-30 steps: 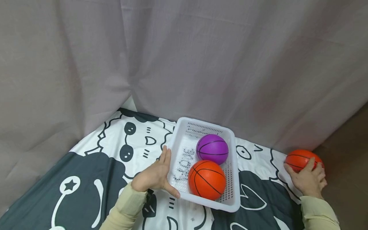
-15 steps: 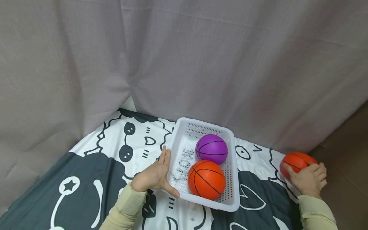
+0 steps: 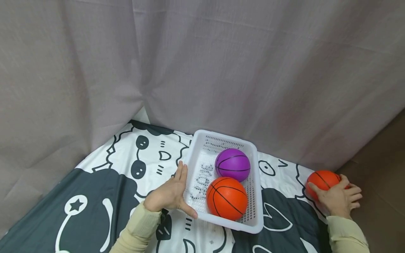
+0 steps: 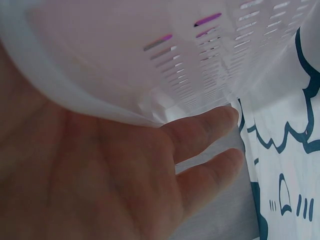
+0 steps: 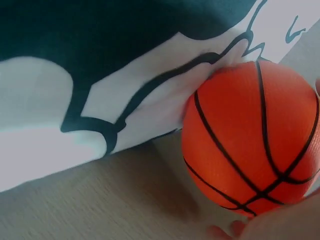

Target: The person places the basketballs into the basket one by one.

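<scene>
A white perforated plastic basket (image 3: 202, 175) holds a purple ball (image 3: 232, 165) and an orange ball (image 3: 226, 199), both with black basketball lines. My left hand (image 3: 167, 195) lies with straight fingers along the basket's left side, its thumb at the near left corner; the left wrist view shows the palm against the slotted wall (image 4: 100, 60). At the far right, my right hand (image 3: 340, 198) touches another orange ball (image 3: 322, 182), thumb on its near left and the other fingers spread on the right. In the right wrist view, that orange ball (image 5: 250, 135) sits at the cloth's edge.
A black-and-white cartoon-print cloth (image 3: 95, 211) covers the surface under the basket. Grey curtain (image 3: 202, 63) hangs behind it. A brown surface (image 3: 386, 196) lies beyond the cloth's right edge.
The right orange ball has turned and shifted left and slightly nearer under my right hand, whose fingers now fan out more to the right. Left hand and basket stay put.
</scene>
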A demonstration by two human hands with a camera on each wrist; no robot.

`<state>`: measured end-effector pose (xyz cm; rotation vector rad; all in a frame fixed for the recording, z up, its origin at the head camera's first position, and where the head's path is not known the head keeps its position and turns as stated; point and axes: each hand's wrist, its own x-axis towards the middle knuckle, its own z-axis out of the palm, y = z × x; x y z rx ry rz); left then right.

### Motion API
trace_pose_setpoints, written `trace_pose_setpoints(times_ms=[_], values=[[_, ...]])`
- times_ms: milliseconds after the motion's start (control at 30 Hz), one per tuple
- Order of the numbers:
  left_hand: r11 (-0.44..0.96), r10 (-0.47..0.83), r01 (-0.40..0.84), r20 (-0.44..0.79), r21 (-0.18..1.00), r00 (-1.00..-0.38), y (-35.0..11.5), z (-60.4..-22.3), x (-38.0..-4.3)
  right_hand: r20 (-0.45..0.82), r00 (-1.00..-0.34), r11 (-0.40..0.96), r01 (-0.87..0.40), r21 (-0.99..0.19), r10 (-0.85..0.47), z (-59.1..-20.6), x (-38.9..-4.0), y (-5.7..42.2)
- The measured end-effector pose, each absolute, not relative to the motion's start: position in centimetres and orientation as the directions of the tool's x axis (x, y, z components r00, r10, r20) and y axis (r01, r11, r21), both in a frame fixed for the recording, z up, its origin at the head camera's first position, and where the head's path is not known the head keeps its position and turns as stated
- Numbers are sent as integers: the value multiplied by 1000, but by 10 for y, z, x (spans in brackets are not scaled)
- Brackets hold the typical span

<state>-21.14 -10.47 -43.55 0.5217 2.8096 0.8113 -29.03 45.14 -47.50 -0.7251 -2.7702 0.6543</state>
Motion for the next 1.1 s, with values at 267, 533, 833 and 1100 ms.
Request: trace_pose_setpoints(times_ms=[267, 533, 833, 1100], values=[[786, 386, 293, -62, 544, -920, -105, -436, -211, 120, -851, 761, 384, -522, 512, -482, -288, 448], [789, 388, 293, -68, 540, -919, -105, -435, -210, 208, -831, 746, 317, -585, 516, -475, -286, 436], [796, 377, 275, -86, 538, -922, -106, -434, -211, 327, -850, 795, 162, -584, 413, -453, -281, 396], [790, 387, 289, -73, 541, -919, -106, -434, -211, 415, -850, 814, 28, -580, 325, -443, -279, 366]])
